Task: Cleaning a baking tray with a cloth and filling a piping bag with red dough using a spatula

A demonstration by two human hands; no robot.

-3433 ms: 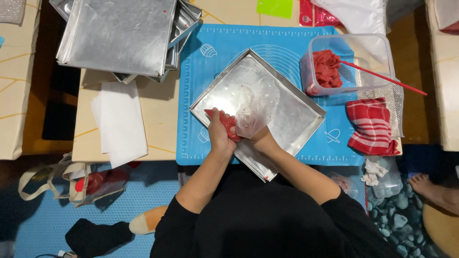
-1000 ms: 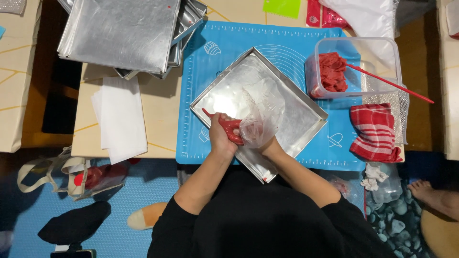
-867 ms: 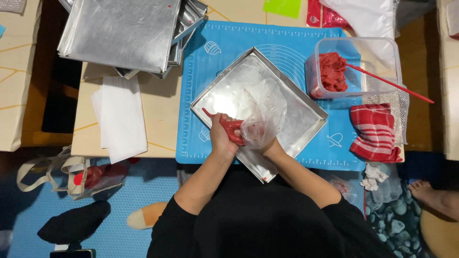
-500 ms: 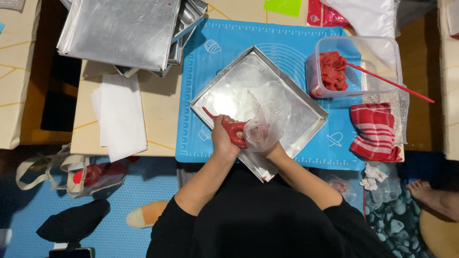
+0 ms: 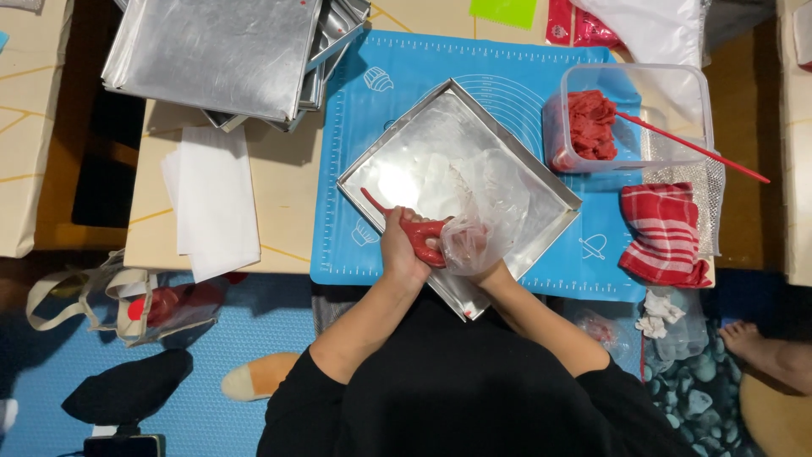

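Far left, on the blue floor, a beige canvas tote bag (image 5: 127, 300) slumps open with something red inside. Up on the pale wooden table (image 5: 279, 195) lies a loose sheaf of white paper sheets (image 5: 211, 199), flat and matte, and above it a stack of dull silver metal trays (image 5: 228, 51), the top one turned bottom-up.

Moving in: a blue silicone baking mat (image 5: 355, 127), printed with white rulings, covers the table's middle. On it sits a square metal tray (image 5: 457, 190), turned like a diamond, shiny and shallow-walled. Over its near corner the left hand (image 5: 404, 250) is clenched round the handle of a red spatula (image 5: 406, 227), whose thin blade points up-left across the tray floor. Right beside it, touching, the right hand (image 5: 486, 262) is mostly hidden inside a crumpled clear plastic bag (image 5: 486, 216); it seems to be bunching the film, but the grip itself cannot be made out. The bag is thin, wrinkled, with a reddish smear low down near the spatula.

Further right, a clear rectangular plastic tub (image 5: 651, 85) holds a lump of red paste (image 5: 588, 127), with a slim red stick (image 5: 694, 148) resting across its rim. Below it a red-and-white striped cloth (image 5: 664, 237) lies folded and soft on the mat's edge.
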